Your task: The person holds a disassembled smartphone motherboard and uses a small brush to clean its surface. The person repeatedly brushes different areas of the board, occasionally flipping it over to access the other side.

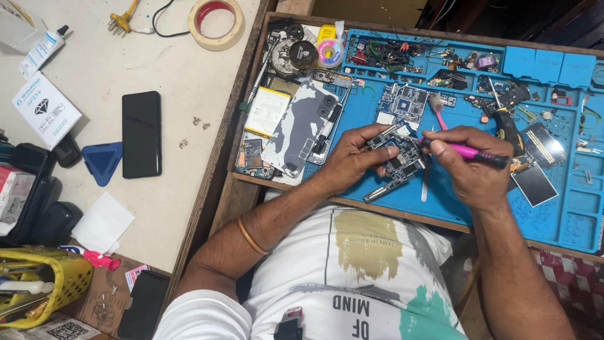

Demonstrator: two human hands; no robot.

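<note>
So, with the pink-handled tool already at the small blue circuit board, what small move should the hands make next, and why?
Probably lower the tip of the pink-handled screwdriver straight onto the small blue circuit board and turn gently. The right hand holds the tool almost flat over the board, and the left hand grips the board's left edge above the blue silicone work mat, so it seems steadied.

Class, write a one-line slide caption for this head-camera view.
Left hand steadies a phone circuit board on a blue repair mat while the right hand holds a pink-handled screwdriver to it.
</note>
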